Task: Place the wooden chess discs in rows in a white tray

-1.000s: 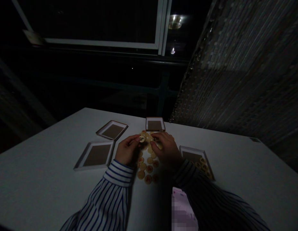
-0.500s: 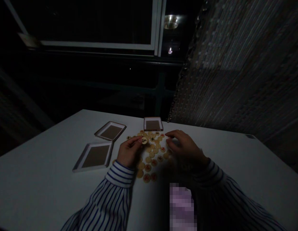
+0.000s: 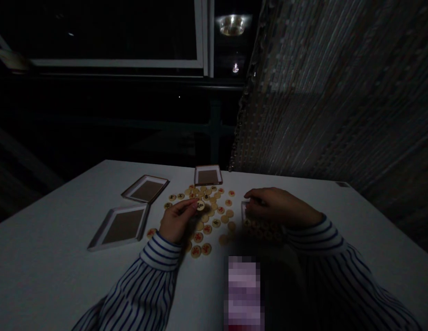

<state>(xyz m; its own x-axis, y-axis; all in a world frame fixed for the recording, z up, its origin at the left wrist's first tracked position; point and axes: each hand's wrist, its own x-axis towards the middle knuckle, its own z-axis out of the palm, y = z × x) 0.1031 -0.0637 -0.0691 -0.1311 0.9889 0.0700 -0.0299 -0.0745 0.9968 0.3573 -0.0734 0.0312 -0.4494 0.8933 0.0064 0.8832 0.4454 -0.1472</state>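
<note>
Between thumb and fingers, my left hand (image 3: 176, 220) pinches a round game piece (image 3: 200, 205) with a dark character on it, held above the scattered pieces. My right hand (image 3: 281, 207) hovers with curled fingers over a box (image 3: 244, 210) on the right, where several pieces sit in rows in shadow. Its fingertips are dark, and whether they hold a piece does not show. Loose round pieces (image 3: 207, 229), some with red or dark characters and some plain, lie on the white table (image 3: 55, 239) between and around my hands.
Two open shallow trays, one (image 3: 122, 225) nearer and one (image 3: 147, 188) farther, lie on the left. Another tray (image 3: 208, 175) lies at the back. A pixelated purple patch (image 3: 244, 294) covers the front middle. A bead curtain (image 3: 303, 92) hangs behind the right side.
My right hand has moved right, away from the loose pieces and over the box, which now shows. My left hand still holds its piece. The view has shifted slightly.
</note>
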